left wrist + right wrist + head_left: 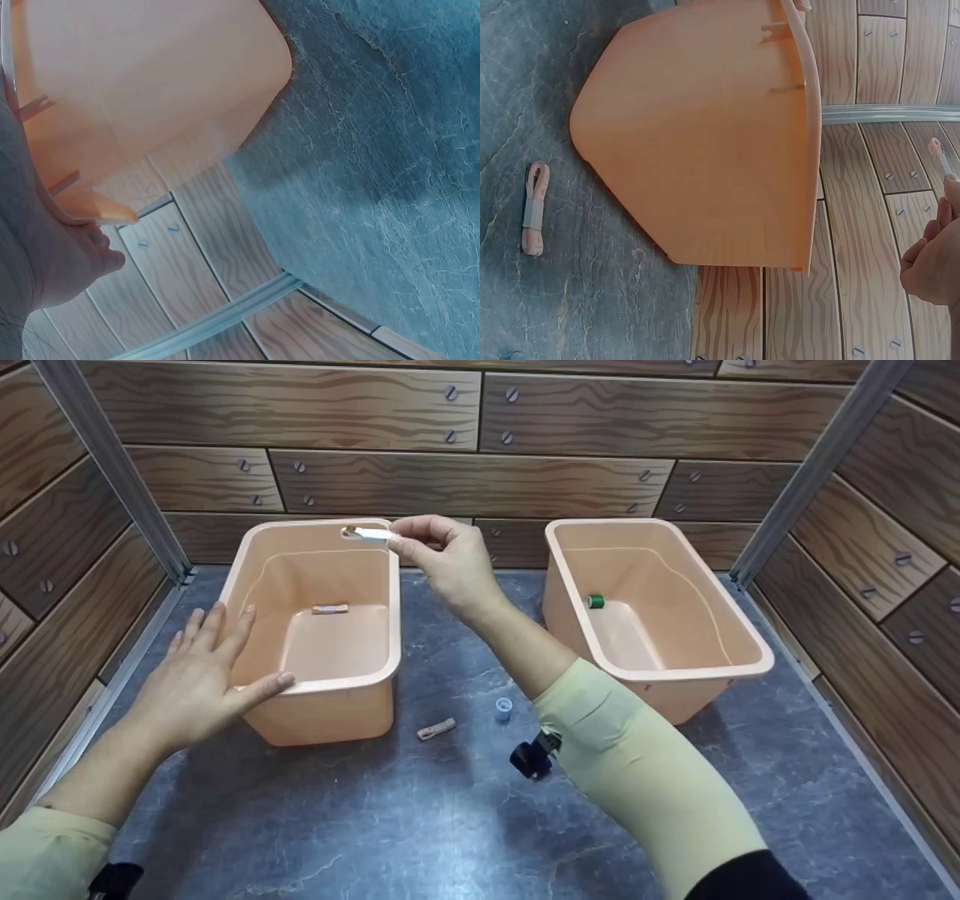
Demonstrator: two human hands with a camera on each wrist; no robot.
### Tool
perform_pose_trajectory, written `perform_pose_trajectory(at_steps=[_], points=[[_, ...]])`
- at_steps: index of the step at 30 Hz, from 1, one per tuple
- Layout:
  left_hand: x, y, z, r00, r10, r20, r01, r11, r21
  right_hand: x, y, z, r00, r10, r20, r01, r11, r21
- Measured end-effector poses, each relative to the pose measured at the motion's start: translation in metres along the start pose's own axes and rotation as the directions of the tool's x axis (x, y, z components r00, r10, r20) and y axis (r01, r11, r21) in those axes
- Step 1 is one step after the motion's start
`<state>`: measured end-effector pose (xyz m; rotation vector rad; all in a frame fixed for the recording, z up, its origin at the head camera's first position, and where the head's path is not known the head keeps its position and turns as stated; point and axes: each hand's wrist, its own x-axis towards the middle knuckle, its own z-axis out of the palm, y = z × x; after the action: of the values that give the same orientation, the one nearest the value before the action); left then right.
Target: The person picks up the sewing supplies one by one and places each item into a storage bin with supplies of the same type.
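My right hand point(457, 566) pinches one end of a small folded ribbon bundle with a white wrap point(373, 534) between thumb and fingers. It holds the bundle above the far right corner of the left peach bin point(360, 712). In the right wrist view, a pinkish loop point(934, 147) shows at the bundle's free end. Fingers spread, my left hand point(191, 682) rests on that bin's near left rim, thumb along the front edge. Inside this bin lies a similar pinkish bundle point(330, 609).
A second peach bin point(675, 671) stands at right, with a green thread spool point(595, 601) inside. Between the bins, another folded pinkish ribbon bundle point(436, 729) and a small pale blue cap point(503, 709) lie on the dark marbled table point(390, 825). Wood-patterned walls point(375, 412) enclose the back and sides.
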<state>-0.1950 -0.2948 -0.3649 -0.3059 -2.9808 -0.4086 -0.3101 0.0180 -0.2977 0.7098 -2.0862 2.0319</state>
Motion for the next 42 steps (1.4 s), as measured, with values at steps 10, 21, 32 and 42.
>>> perform_pose_trajectory(at_steps=[10, 21, 32, 42], points=[[-0.001, -0.001, 0.0, 1.0, 0.008, -0.008, -0.008, 1.0, -0.012, 0.014, 0.01, 0.011, 1.0, 0.017, -0.014, -0.016, 1.0, 0.016], [-0.003, 0.0, -0.001, 1.0, 0.009, -0.007, -0.009, 1.0, -0.005, 0.028, 0.028, 0.011, 0.999, 0.023, -0.029, -0.023, 1.0, 0.009], [-0.001, 0.002, 0.0, 1.0, 0.007, -0.003, -0.007, 1.0, -0.01, 0.038, 0.05, 0.015, 0.999, 0.034, -0.037, -0.034, 0.999, -0.011], [-0.001, 0.0, 0.0, 1.0, 0.012, -0.009, -0.012, 1.0, 0.0, 0.046, 0.059, 0.033, 0.999, 0.039, -0.003, -0.039, 0.999, -0.028]])
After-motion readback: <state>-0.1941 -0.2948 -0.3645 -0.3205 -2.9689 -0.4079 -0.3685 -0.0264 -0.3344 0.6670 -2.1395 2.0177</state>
